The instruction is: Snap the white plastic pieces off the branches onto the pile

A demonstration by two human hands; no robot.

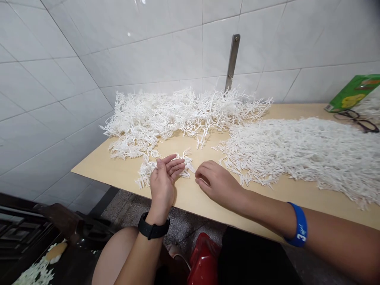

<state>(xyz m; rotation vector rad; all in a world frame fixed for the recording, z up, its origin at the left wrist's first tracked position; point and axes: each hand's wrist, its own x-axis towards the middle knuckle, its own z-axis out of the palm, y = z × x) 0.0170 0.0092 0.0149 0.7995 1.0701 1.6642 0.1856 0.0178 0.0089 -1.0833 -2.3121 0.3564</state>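
Note:
My left hand (pixel 166 178) is held palm up near the table's front edge, its fingers stretched out and slightly apart. Thin white branched pieces (pixel 145 172), which look like plastic, lie just behind and beside it. A white branched piece (pixel 187 163) shows past the left fingertips and reaches to my right hand (pixel 218 182). The right fingers are curled into a pinch at that piece's end. Behind both hands spreads a tangled heap of white branched strands (pixel 178 113). On the right lies a wide pile of short loose white sticks (pixel 303 150).
The tan tabletop (pixel 97 164) ends at a front edge above my legs. A metal strip (pixel 232 61) stands against the tiled wall. Far right are a green packet (pixel 352 93) and dark glasses (pixel 356 119). Below are a red plastic object (pixel 204 259) and dark furniture (pixel 62 225).

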